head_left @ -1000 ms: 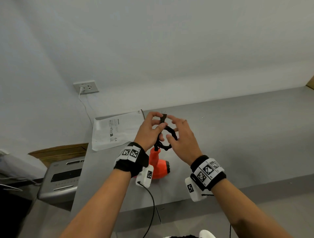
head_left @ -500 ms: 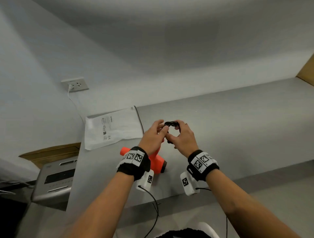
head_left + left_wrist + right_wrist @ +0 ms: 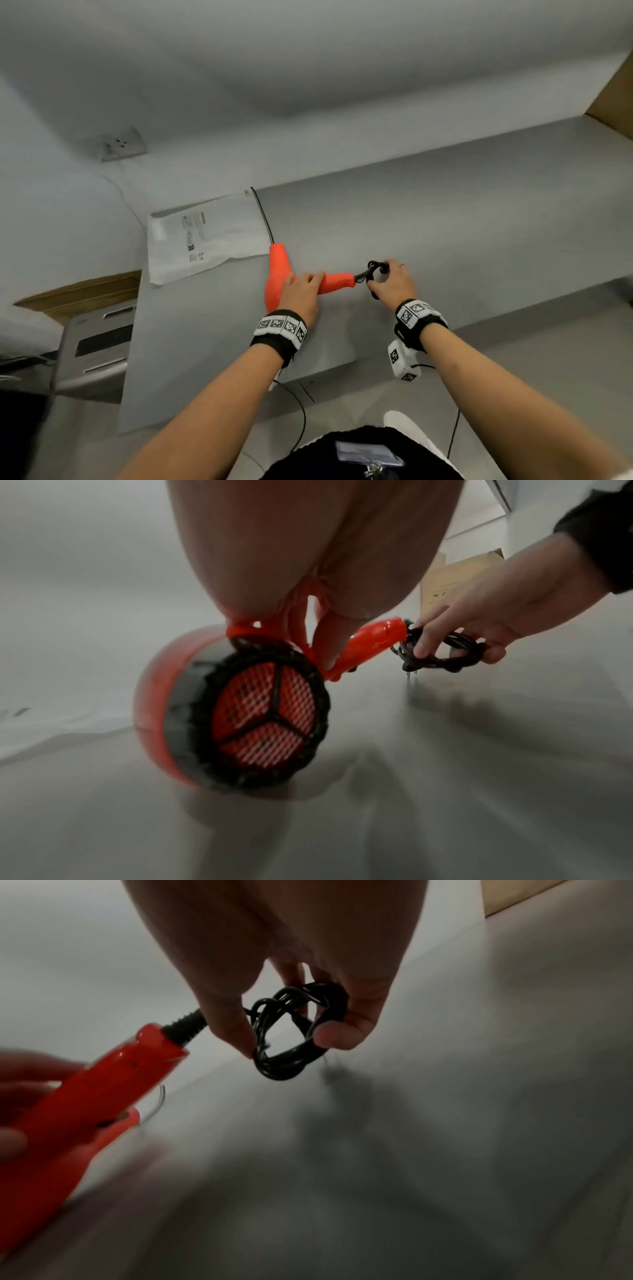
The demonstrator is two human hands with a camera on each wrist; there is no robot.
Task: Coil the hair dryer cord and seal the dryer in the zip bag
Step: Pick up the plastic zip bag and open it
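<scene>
No legible text; print on the zip bag (image 3: 205, 236) too blurred.

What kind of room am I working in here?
Probably an office or utility room: a plain grey table against a bare wall, a wall socket, and what looks like a paper shredder beside the table.

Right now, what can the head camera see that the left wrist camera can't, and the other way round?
Only the head view shows the zip bag and the wall socket. Only the left wrist view shows the dryer's black mesh grille. Both show the left hand holding the orange dryer and the right hand holding the coiled cord on the grey table.
</scene>
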